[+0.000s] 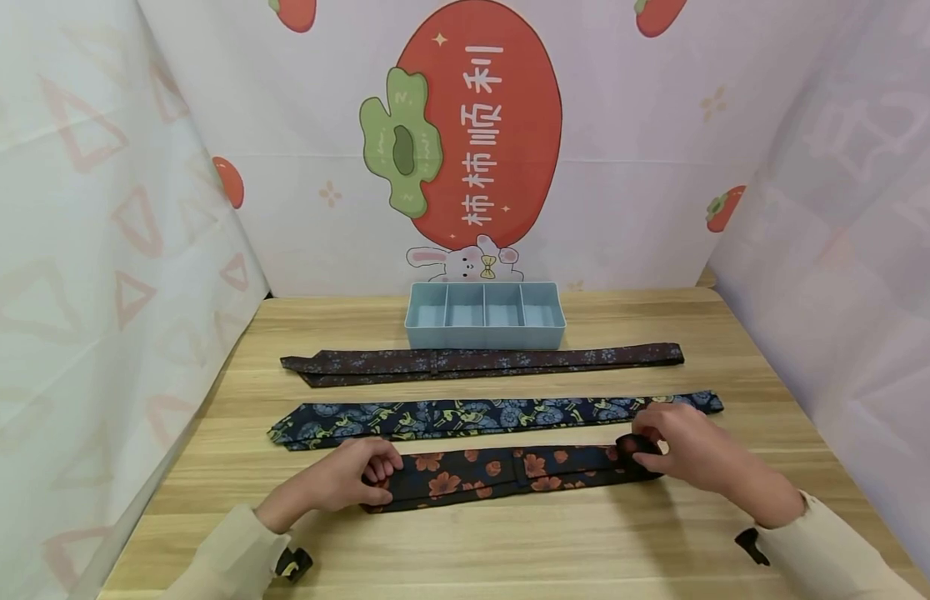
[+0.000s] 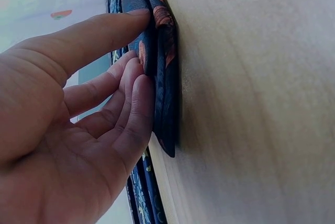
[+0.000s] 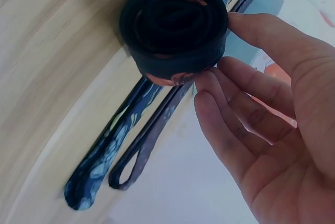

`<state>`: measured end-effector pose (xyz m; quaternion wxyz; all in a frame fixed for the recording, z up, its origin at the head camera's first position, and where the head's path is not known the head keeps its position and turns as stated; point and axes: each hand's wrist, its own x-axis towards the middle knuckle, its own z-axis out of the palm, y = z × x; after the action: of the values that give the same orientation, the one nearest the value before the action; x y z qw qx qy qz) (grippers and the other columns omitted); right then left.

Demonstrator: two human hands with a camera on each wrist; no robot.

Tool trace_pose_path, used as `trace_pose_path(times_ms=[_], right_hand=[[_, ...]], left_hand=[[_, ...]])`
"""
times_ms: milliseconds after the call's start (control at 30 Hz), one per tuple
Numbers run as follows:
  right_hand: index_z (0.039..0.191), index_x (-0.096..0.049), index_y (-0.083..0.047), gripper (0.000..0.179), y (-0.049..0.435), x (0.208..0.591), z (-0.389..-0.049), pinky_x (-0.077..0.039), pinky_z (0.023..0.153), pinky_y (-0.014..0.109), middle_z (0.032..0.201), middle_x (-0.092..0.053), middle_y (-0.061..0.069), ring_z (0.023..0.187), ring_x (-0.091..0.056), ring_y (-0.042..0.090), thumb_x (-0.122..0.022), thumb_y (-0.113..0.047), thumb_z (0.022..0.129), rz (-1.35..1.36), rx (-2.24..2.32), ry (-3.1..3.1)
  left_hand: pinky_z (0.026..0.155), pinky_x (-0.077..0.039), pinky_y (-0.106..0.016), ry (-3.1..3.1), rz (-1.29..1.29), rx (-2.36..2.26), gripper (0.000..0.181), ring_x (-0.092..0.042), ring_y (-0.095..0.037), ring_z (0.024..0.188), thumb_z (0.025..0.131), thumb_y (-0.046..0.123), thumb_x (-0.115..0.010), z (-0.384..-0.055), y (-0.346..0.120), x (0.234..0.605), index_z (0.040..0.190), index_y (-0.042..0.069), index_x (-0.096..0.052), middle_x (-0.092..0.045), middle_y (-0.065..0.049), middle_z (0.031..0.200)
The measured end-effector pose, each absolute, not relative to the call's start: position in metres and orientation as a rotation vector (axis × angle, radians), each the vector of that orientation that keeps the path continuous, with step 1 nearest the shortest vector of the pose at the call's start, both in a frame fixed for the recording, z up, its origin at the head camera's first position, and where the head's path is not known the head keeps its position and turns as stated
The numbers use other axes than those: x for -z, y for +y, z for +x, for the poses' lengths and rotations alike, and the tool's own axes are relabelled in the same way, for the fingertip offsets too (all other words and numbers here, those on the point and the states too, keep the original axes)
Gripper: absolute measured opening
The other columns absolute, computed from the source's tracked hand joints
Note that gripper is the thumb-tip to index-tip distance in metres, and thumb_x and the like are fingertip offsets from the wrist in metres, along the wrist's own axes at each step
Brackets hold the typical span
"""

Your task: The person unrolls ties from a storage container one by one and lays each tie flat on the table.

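Observation:
A dark necktie with orange flowers (image 1: 495, 477) lies nearest the person, its right end wound into a coil (image 3: 180, 30). Thumb and fingers of the right hand (image 1: 693, 446) hold that coil at its side. At the other end, the left hand (image 1: 352, 475) pinches the tie's edge, thumb on top and fingertips along the side in the left wrist view. Just behind lies a navy necktie with blue and yellow patterns (image 1: 465, 417), folded lengthwise, the right hand overlapping part of it. Farther back is a maroon necktie with small blue flowers (image 1: 502, 360), also doubled over.
At the back of the wooden table (image 1: 510, 550) stands a light blue box (image 1: 485, 337) with several compartments in a row. White printed cloth (image 1: 622, 208) hangs behind the table and along both sides.

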<state>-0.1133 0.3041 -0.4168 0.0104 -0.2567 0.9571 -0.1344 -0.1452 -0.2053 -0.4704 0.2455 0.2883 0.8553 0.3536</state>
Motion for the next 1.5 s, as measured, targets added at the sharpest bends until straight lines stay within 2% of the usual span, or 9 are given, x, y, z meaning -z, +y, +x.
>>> trace_pose_path(times_ms=[200,400,600,800,933,1067,1300,1500], right_hand=[[0.09,-0.074,-0.015,0.023,0.322,0.417,-0.114,-0.049,0.061,0.025,0.084,-0.065,-0.01,0.073,-0.056,0.003,-0.093,-0.015,0.078,-0.733,0.444,2.976],[0.086,-0.073,-0.015,0.021,0.341,0.421,-0.116,-0.05,0.06,0.024,0.08,-0.065,-0.011,0.071,-0.055,-0.001,-0.091,-0.008,0.077,-0.771,0.491,2.992],[0.088,-0.075,-0.013,0.018,0.344,0.421,-0.116,-0.053,0.06,0.025,0.08,-0.067,-0.011,0.072,-0.058,-0.002,-0.09,-0.009,0.079,-0.762,0.497,2.987],[0.092,-0.075,-0.014,0.019,0.33,0.412,-0.116,-0.053,0.061,0.025,0.083,-0.067,-0.01,0.072,-0.058,0.0,-0.09,-0.012,0.08,-0.753,0.474,2.949],[0.096,-0.075,-0.013,0.018,0.315,0.407,-0.116,-0.052,0.06,0.024,0.084,-0.066,-0.011,0.071,-0.056,-0.003,-0.088,-0.012,0.084,-0.762,0.509,2.889],[0.093,-0.074,-0.014,0.015,0.302,0.408,-0.118,-0.045,0.058,0.022,0.079,-0.061,-0.013,0.067,-0.048,-0.005,-0.086,-0.009,0.086,-0.794,0.557,2.849],[0.09,-0.072,-0.017,0.017,0.296,0.412,-0.121,-0.048,0.058,0.022,0.08,-0.063,-0.013,0.068,-0.05,-0.006,-0.087,-0.01,0.086,-0.759,0.548,2.851],[0.087,-0.072,-0.017,0.018,0.3,0.414,-0.121,-0.044,0.057,0.022,0.076,-0.061,-0.012,0.065,-0.047,-0.004,-0.09,-0.014,0.084,-0.771,0.509,2.903]], left_hand=[[0.077,-0.057,-0.024,2.326,0.775,-0.972,0.031,-0.06,-0.003,0.087,0.091,0.015,-0.084,-0.144,-0.205,0.468,0.116,0.006,-0.069,-0.065,0.0,0.102],[0.077,-0.057,-0.024,2.316,0.772,-0.98,0.031,-0.061,-0.003,0.087,0.091,0.015,-0.084,-0.144,-0.206,0.467,0.116,0.006,-0.069,-0.066,0.0,0.101],[0.077,-0.057,-0.024,2.325,0.78,-0.972,0.031,-0.06,-0.002,0.087,0.091,0.015,-0.084,-0.145,-0.206,0.467,0.116,0.007,-0.069,-0.066,0.001,0.101],[0.077,-0.057,-0.024,2.33,0.799,-0.971,0.031,-0.06,-0.002,0.087,0.091,0.016,-0.084,-0.145,-0.208,0.469,0.116,0.007,-0.069,-0.065,0.001,0.101],[0.077,-0.058,-0.024,2.326,0.8,-0.98,0.031,-0.061,-0.003,0.087,0.091,0.016,-0.084,-0.145,-0.211,0.471,0.117,0.006,-0.069,-0.066,0.001,0.101],[0.077,-0.057,-0.024,2.318,0.788,-0.983,0.032,-0.061,-0.004,0.088,0.091,0.015,-0.084,-0.144,-0.215,0.472,0.117,0.005,-0.068,-0.066,0.0,0.101],[0.077,-0.057,-0.024,2.327,0.776,-0.963,0.032,-0.06,-0.003,0.087,0.091,0.015,-0.084,-0.144,-0.227,0.471,0.117,0.007,-0.068,-0.066,0.0,0.101],[0.076,-0.056,-0.024,2.331,0.755,-0.95,0.032,-0.058,-0.002,0.086,0.09,0.015,-0.085,-0.143,-0.24,0.47,0.117,0.007,-0.068,-0.064,0.0,0.101]])
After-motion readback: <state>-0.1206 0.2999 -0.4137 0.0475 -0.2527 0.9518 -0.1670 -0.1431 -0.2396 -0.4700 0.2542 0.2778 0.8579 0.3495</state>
